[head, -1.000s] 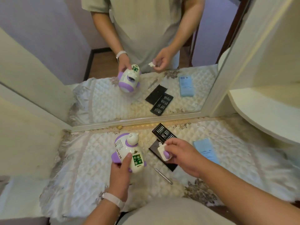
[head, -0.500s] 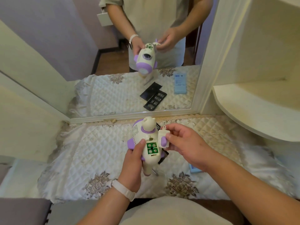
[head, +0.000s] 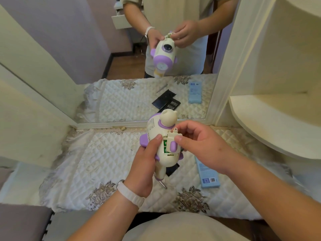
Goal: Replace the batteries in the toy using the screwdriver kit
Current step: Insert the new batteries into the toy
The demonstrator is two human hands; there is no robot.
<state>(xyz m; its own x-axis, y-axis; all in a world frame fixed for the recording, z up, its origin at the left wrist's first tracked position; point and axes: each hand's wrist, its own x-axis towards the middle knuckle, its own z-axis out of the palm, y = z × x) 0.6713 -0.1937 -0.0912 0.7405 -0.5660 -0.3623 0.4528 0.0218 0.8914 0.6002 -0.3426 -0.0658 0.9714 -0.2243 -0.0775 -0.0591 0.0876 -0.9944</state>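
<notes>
Cream-and-purple toy held mid-frame above quilted cloth, upright, head toward mirror. Left hand wrapped around toy body from lower left, thumb pressed on back beside battery bay. White band on left wrist.

Right hand pinching battery cover between thumb and fingers, cover touching toy back at bay, tilted, not flush. Small tab at cover top sticking up. Purple bump on cover facing camera. Green of batteries visible in gap between left thumb and cover.

Below toy, lower centre: metal screwdriver tip poking out on cloth, rest hidden by toy and left hand. Black kit tray corner showing just right of toy base, mostly hidden. Blue box flat on cloth, right of centre, partly under right forearm.

Upper half of frame: mirror reflection repeating same scene, toy face visible there, both hands on it, black tray with bits and blue box on reflected cloth. Cream shelf at right edge. Cream panel at left.

Single view only.
</notes>
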